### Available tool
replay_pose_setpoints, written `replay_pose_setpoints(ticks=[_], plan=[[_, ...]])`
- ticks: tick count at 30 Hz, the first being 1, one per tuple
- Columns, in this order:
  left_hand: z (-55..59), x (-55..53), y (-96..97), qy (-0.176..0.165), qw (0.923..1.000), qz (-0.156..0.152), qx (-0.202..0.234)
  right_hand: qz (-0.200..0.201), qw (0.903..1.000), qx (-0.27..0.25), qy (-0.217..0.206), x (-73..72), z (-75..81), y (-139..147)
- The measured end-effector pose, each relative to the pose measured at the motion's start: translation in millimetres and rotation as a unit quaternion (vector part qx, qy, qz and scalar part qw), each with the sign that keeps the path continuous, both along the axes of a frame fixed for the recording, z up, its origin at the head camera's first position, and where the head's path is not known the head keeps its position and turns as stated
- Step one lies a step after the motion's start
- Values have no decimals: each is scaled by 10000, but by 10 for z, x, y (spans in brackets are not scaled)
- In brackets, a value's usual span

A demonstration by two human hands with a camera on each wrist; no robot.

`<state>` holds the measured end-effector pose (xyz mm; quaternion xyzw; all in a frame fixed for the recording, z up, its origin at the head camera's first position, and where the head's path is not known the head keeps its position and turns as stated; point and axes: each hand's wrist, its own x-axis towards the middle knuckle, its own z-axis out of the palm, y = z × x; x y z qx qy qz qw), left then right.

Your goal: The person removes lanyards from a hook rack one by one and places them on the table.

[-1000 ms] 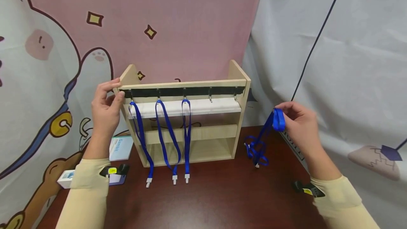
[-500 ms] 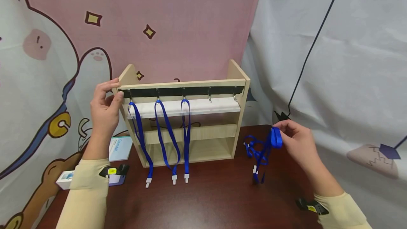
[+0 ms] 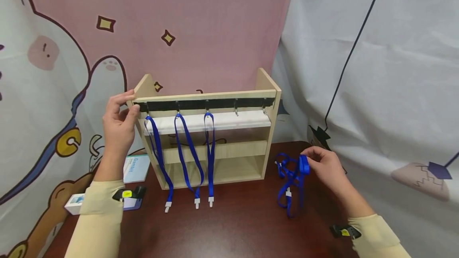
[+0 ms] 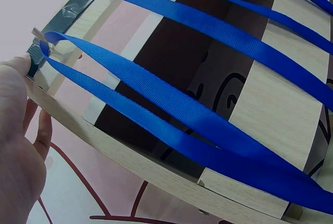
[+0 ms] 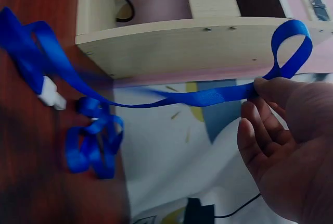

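Observation:
A light wooden rack stands on the table with a row of metal hooks along a black strip. Blue lanyards hang from its three left hooks, among them the leftmost lanyard; the two right hooks, one of them a bare hook, carry nothing. My left hand grips the rack's upper left corner, thumb in front. Right of the rack, my right hand pinches another blue lanyard just below a small loop, its white clip hanging low. Beside it, a bunched blue lanyard lies on the table.
On the left lie a light-blue booklet and a small white box, partly behind the left forearm. The dark red table meets a pink printed cloth behind and a grey-white cloth at right.
My right hand has moved down and slightly left, lowering the lanyard; its clip end now hangs nearer the table's front. The left hand stays on the rack's corner.

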<state>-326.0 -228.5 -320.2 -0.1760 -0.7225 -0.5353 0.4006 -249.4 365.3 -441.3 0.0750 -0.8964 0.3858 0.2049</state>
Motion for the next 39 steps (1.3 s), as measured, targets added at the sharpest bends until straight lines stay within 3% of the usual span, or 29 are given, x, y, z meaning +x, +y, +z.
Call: replay_pose_setpoints(ticks=[9,13,19,28,33,39], plan=[[-33,-24,-19,31,10000,-5,30,479,9983,255,-198,-108,-289,-54],[-46,-46,-31,13,10000,15,21,664,9967,129,-452,-164,-398,-121],[22,40,51,58,10000,-28,44,1002,9908,-122,-901,-190,-573,-183],[81,133,104,27,10000,-44,29,1543,9747,-352,-1578,-108,-751,-177],[72,129,88,9,10000,17,-18,1974,9622,-416,-1829,-95,-852,-142],[48,96,67,-45,10000,28,17,2034,9552,-252,-2136,-110,-941,-106]])
